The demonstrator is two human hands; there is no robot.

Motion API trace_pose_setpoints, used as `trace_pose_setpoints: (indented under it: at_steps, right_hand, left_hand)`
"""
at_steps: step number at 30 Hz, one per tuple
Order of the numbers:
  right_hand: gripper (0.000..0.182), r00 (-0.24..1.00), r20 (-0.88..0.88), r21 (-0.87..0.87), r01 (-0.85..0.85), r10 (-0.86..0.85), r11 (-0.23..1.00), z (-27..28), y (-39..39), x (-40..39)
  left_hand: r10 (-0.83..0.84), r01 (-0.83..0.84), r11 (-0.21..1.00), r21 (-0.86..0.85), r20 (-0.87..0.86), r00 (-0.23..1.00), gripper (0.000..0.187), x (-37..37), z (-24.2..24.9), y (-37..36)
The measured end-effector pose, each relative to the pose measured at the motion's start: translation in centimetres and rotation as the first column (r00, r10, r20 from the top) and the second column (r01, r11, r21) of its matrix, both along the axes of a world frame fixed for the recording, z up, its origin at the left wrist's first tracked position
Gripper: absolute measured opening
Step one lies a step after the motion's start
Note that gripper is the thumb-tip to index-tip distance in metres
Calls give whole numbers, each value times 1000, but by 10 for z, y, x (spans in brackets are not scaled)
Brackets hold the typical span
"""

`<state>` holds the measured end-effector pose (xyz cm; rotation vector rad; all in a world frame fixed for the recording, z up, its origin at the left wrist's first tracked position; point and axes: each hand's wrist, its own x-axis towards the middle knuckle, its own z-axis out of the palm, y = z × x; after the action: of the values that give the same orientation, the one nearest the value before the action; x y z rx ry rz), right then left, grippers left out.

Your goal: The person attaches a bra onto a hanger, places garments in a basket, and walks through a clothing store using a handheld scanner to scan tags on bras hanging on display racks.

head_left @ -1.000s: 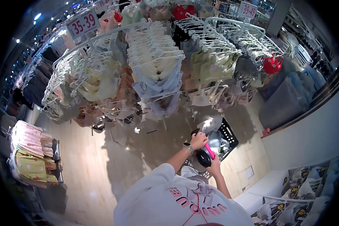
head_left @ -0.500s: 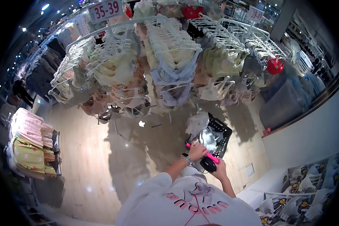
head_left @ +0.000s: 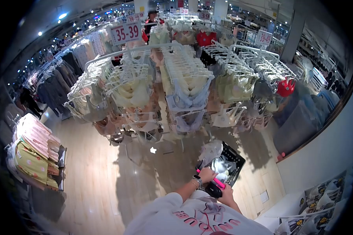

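A black shopping basket [head_left: 239, 159] with perforated sides is in front of me, low over the floor. Pale and silvery garments [head_left: 222, 167] and a whitish plastic-wrapped bundle [head_left: 212, 150] fill it. Across its near side runs a bright pink handle [head_left: 219, 183]. My left hand [head_left: 207, 174], with a watch at the wrist, is closed around this handle, and pink shows on both sides of the fingers. At the handle's right end my right hand [head_left: 226, 192] is closed too. A black rounded object [head_left: 213, 190] lies between that hand and my sweatshirt.
Racks of bras on white hangers [head_left: 187, 74] stand ahead, under a "35-39" price sign [head_left: 126, 33]. Folded pink and yellow-green clothes [head_left: 33, 156] hang at left. To the right is a white partition [head_left: 317, 152]. A person [head_left: 150, 21] stands far back.
My view has tilted upward, so the racks, basket and hands appear lower and the far aisle shows. Both hands keep their hold on the pink handle.
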<state>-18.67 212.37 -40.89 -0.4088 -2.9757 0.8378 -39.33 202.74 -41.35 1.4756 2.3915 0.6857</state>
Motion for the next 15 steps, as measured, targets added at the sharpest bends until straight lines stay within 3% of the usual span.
trace_pose_setpoints:
  at_steps: [5, 9, 13, 15]
  right_hand:
    - [65, 995, 77, -54, -62, 66, 997, 15, 2, -23]
    - [63, 1000, 10, -140, -10, 12, 990, 8, 0, -38]
    - [64, 993, -94, 5, -73, 73, 997, -5, 0, -50]
    - [66, 991, -132, -117, -44, 29, 992, 2, 1, -53]
  left_hand:
    - [44, -45, 999, -7, -42, 998, 55, -24, -2, 8]
    - [53, -54, 999, -10, -13, 998, 56, -36, 6, 16]
    - [62, -61, 998, -26, 28, 998, 59, -52, -2, 26]
    - [70, -68, 996, -54, 37, 997, 60, -52, -7, 26]
